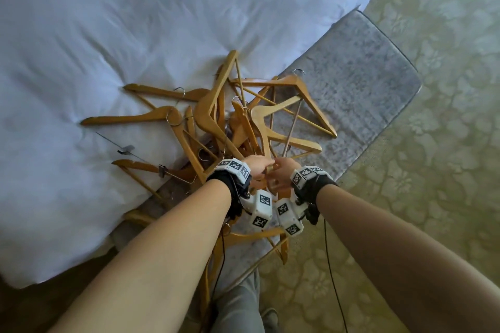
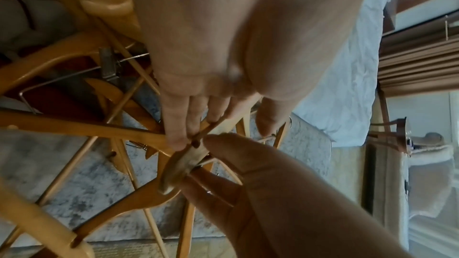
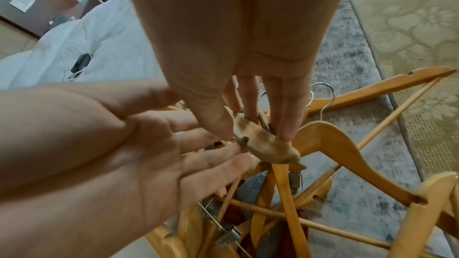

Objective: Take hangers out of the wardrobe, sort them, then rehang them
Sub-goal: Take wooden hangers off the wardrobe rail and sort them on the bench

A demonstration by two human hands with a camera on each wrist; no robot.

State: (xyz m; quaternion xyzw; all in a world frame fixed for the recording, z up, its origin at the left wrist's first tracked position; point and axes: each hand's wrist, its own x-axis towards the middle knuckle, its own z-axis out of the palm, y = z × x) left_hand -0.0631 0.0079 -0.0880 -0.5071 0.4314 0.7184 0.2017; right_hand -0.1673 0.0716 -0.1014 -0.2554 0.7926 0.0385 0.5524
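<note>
1. Pile of wooden hangers (image 1: 230, 121) lies tangled across the edge of the white duvet (image 1: 108, 35) and the grey bench cushion (image 1: 351, 76); a few hang over the near edge toward the patterned carpet (image 1: 433, 170).
2. Right hand (image 1: 282, 174): thumb and fingers pinch the pale end of one hanger arm (image 3: 265, 145), lifted above the pile.
3. Left hand (image 1: 258, 166): fingers straight, fingertips (image 3: 238, 156) touching the same arm end and its thin rod; not curled round it.
4. Clip hanger (image 1: 151, 170) with metal clips lies at the pile's near left on the duvet.
5. Both wrists carry marker-tagged camera units.
</note>
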